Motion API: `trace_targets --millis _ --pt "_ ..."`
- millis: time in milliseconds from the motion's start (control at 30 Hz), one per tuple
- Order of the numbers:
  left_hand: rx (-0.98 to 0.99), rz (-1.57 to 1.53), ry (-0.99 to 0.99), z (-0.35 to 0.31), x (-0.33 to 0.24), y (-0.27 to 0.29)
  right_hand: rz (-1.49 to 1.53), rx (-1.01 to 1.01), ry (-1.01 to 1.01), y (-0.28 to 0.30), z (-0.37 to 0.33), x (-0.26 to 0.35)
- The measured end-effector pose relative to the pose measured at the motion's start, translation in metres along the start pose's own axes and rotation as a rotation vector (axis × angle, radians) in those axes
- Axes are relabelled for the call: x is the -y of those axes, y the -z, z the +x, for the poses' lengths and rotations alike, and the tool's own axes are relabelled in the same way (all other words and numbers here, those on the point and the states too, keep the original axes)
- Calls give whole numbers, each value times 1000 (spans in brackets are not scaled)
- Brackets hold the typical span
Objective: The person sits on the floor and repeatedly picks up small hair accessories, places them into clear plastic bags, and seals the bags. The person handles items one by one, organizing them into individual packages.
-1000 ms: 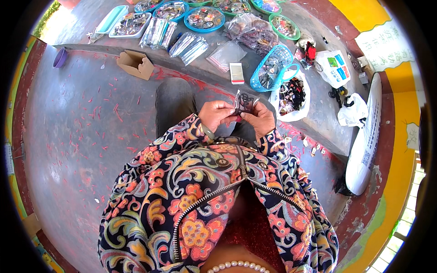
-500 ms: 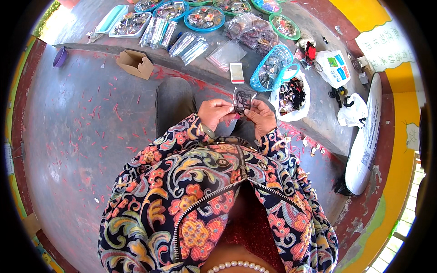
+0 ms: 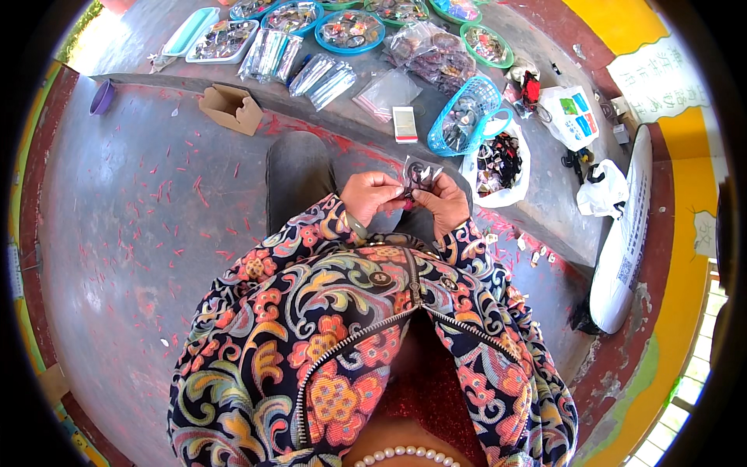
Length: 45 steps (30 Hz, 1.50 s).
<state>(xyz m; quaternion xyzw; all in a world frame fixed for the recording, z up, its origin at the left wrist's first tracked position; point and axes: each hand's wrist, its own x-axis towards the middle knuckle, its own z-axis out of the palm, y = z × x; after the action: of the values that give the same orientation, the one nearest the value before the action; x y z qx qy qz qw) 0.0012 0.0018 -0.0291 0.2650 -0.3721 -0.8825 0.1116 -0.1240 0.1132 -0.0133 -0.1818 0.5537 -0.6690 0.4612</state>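
Observation:
Between my hands, over my lap, is a small clear plastic bag [image 3: 421, 173] with dark, loop-shaped items inside. My left hand [image 3: 370, 196] pinches its lower left edge between thumb and fingertips. On the other side, my right hand [image 3: 444, 204] grips the bag's lower right edge, thumb on top. A bit of pink shows at the bag's bottom between the fingertips; what it is I cannot make out. Just beyond the bag lies a small white box with a red end [image 3: 405, 124] on the raised ledge.
Along the ledge sit a blue basket [image 3: 436, 128], a white bag of dark pieces [image 3: 520, 185], flat clear bags [image 3: 381, 100], bundles of silvery packets [image 3: 325, 81] and several round trays. An open cardboard box [image 3: 231, 110] stands left, near a purple bowl [image 3: 103, 98]. Red scraps litter the floor.
The small bag has tilted and shifted slightly right between my fingers, its top edge now lower. My hands have drawn a little closer together, both still holding it.

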Motion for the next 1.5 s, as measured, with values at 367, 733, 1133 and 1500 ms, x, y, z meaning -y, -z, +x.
trace_targets --millis 367,733,1133,1500 --pt "4 50 -60 1 0 -2 -61 -88 27 1 1 0" --pt "57 278 16 -4 -5 -5 9 1 10 -2 -1 -2" --pt "17 293 -10 -5 -8 -8 -58 16 -15 -2 -3 1" --pt "-24 149 -43 -3 -3 -7 -139 38 -5 1 -1 -6"
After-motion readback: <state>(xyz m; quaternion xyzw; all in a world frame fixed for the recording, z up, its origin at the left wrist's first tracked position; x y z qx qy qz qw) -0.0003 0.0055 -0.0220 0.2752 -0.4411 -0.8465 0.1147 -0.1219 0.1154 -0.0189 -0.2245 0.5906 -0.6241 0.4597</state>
